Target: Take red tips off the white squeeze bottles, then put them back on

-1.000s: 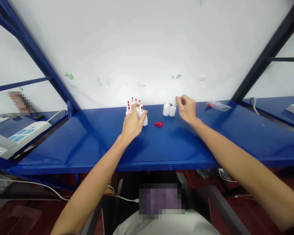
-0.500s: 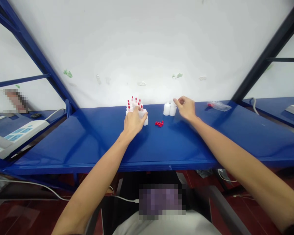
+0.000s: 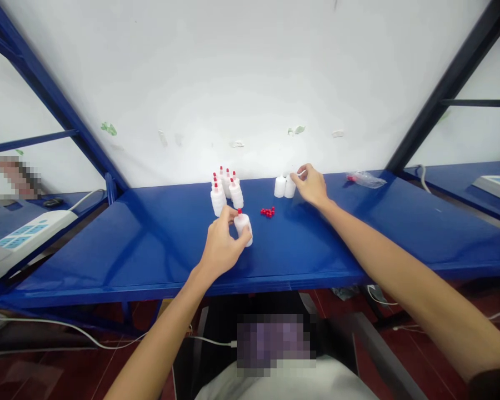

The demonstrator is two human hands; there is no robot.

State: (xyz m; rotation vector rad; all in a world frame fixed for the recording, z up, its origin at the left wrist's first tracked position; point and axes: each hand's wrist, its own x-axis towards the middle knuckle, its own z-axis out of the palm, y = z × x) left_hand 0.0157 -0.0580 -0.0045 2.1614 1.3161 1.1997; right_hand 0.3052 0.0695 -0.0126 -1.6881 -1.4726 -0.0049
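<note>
In the head view, a blue desk [image 3: 150,239] runs along a white wall [image 3: 250,83]. The left hand [image 3: 220,247] has its fingers and thumb closed around a white squeeze bottle [image 3: 243,223] with a red tip cap, nearer the front edge than the other bottles and left of the desk's middle. The bottle is close to upright; the grip around its sides probably steadies it and leaves the capped tip exposed.

Behind it, toward the back edge, a cluster of red-capped squeeze bottles [image 3: 218,202] stands upright and packed close, perhaps so that they take little room and are all within reach of the left hand. Their exact number is hard to tell, since the front ones hide part of the rest.

The right hand [image 3: 313,186] is at the rightmost of two white bottles [image 3: 279,188], which stand side by side near the back edge with no red caps visible on them. Its thumb and fingertips are bent close together by that bottle's top, but whether they grip anything cannot be told. Loose red caps [image 3: 268,212] lie in a small heap between the two hands, a spot that seems handy for either. A clear plastic bag [image 3: 370,179] with something red inside lies toward the back right corner.
</note>
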